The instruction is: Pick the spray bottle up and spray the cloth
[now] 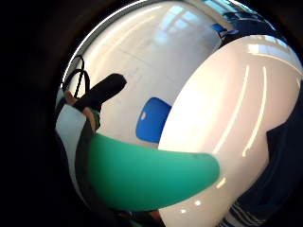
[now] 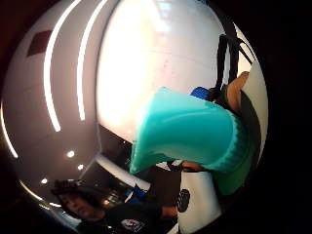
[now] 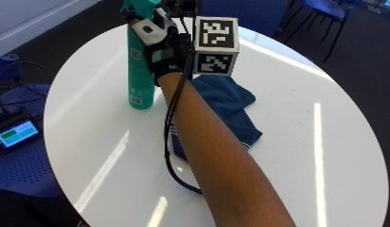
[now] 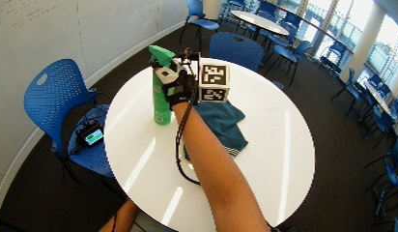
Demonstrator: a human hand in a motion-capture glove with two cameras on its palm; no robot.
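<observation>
A tall green spray bottle [image 3: 140, 71] [image 4: 162, 104] stands upright near the far left side of the round white table [image 3: 321, 142], and its base looks to touch the tabletop. My gloved right hand [image 3: 164, 56] [image 4: 177, 87] grips the bottle high up, around the neck just under the teal spray head. That spray head [image 2: 190, 131] and the green body [image 1: 147, 179] fill the palm views. A dark blue cloth [image 3: 229, 101] [image 4: 224, 121] lies crumpled on the table just right of the bottle, partly hidden under my forearm.
Left of the table is a blue chair seat that carries a small device with a lit screen [image 3: 15, 132] and cables. Another blue chair [image 4: 51, 96] stands by the wall, and more chairs stand behind the table. The table's near and right parts [image 4: 276, 140] are bare.
</observation>
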